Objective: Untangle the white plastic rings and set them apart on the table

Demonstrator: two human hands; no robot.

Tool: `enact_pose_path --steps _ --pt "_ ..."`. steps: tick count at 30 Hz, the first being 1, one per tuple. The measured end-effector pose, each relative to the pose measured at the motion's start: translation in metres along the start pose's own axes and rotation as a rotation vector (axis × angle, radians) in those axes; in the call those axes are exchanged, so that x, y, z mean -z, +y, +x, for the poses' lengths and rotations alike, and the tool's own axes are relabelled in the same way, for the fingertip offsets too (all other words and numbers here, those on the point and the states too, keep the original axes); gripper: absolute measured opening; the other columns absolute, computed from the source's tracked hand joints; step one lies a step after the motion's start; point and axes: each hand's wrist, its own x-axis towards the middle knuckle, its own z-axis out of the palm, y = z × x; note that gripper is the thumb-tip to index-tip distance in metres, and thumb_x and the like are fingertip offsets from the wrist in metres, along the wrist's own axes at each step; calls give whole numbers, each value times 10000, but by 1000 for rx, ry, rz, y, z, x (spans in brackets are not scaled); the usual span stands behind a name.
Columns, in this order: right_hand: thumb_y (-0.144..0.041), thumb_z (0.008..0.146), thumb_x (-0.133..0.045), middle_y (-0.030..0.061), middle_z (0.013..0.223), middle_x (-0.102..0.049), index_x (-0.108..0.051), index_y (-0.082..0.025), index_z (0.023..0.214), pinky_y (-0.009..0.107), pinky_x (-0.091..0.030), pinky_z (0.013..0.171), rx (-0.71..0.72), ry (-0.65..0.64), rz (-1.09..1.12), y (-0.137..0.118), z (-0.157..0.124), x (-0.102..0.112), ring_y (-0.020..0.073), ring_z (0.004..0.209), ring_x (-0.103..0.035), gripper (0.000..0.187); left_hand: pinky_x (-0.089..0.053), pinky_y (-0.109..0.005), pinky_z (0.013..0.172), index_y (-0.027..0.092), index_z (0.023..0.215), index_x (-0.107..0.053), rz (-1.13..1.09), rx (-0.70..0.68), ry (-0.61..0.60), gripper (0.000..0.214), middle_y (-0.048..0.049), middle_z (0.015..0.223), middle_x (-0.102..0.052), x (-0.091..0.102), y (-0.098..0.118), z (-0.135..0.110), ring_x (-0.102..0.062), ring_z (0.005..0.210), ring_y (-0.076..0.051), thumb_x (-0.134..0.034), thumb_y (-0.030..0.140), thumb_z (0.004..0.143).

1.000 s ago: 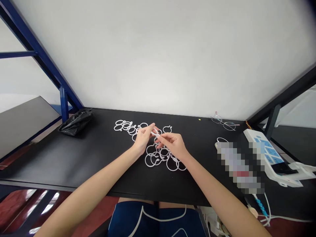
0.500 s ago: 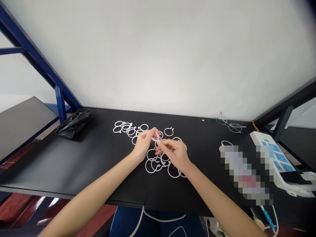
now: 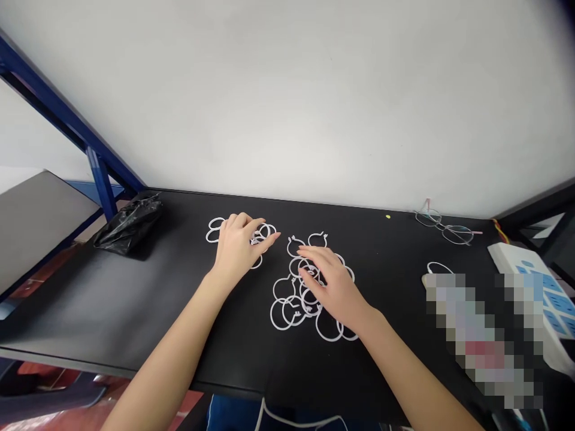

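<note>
Thin white plastic rings with small clasp ends lie in two groups on the black desk. My left hand (image 3: 240,248) is over the left group of rings (image 3: 212,242), its thumb and fingers apart and nothing seen held; it hides part of that group. Over the larger right group of rings (image 3: 281,329), which overlap one another, my right hand (image 3: 335,284) hovers or rests with thumb and fingers spread. Whether its fingertips touch a ring I cannot tell.
A crumpled black plastic bag (image 3: 130,226) lies at the desk's left. Wire-framed glasses (image 3: 442,227) rest near the wall, right. A white power strip (image 3: 534,287) and a blurred-out object (image 3: 480,335) are at the right. A white cable (image 3: 305,424) hangs at the front edge.
My hands were together, holding a white ring between them. Now they are apart: the left has moved left over the left group, the right sits over the right group. The view has shifted slightly.
</note>
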Motion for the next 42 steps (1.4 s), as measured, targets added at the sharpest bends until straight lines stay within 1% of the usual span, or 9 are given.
enact_pose_path --steps 3,5,9,20,26,30,35,38,42 --pt "-299 971 -474 94 1387 -553 -594 -234 1232 573 -343 1126 0 -178 -155 -6 0 -4 275 1338 -464 295 -407 -420 850 198 1018 -719 168 -56 -107 346 -87 857 -625 -6 -10 -3 -538 831 -252 -648 483 835" --pt "-333 985 -445 109 1433 -515 -586 -211 1264 606 -282 1148 -5 -250 -230 -9 0 -7 294 1388 -401 335 -396 -444 889 200 1040 -708 214 -75 -155 348 -91 875 -638 -9 -14 -5 -544 852 -265 -652 475 833" --pt "-394 1004 -387 145 1507 -424 -486 -150 1396 617 -257 1154 -10 -327 -304 -9 -2 -13 318 1432 -326 473 -389 -463 916 193 1079 -686 238 -75 -181 373 -104 903 -656 -11 -15 -7 -552 900 -293 -667 463 823" --pt "-413 1004 -371 134 1493 -447 -484 -106 1396 593 -277 1162 -31 -355 -320 -7 -1 -15 334 1424 -327 511 -397 -447 897 185 1106 -658 195 -47 -213 337 -103 938 -645 -11 -7 -10 -568 920 -293 -647 402 848" --pt "-362 1004 -374 113 1431 -516 -511 -164 1372 603 -293 1149 -25 -304 -319 -7 -2 -15 329 1384 -381 440 -401 -449 902 195 1123 -640 139 -50 -192 317 -97 986 -637 -10 -4 -10 -569 946 -281 -629 379 865" --pt "-345 1010 -352 99 1393 -544 -522 -196 1353 603 -283 1150 -26 -279 -317 -6 -4 -16 313 1361 -406 410 -427 -417 879 205 1094 -634 7 -111 -169 235 -85 1025 -643 -10 6 -10 -573 959 -252 -587 331 901" --pt "-348 1008 -345 119 1423 -506 -475 -176 1389 610 -216 1170 -58 -274 -307 -3 -4 -19 311 1389 -371 437 -457 -358 806 169 1032 -650 -187 -289 -252 205 -81 957 -667 -13 22 -14 -587 882 -208 -471 233 956" --pt "-357 1011 -329 125 1459 -467 -418 -166 1431 634 -184 1170 -88 -262 -288 -3 -4 -18 314 1423 -320 469 -460 -361 808 171 1010 -662 -228 -303 -280 225 -82 935 -679 -17 27 -17 -590 866 -207 -450 223 958" --pt "-368 1009 -332 123 1486 -437 -349 -184 1479 638 -198 1167 -93 -226 -243 -9 -5 -12 317 1439 -302 504 -452 -413 886 194 1234 -595 -313 -200 -304 319 -70 950 -716 -18 31 -20 -633 881 -222 -469 221 942"
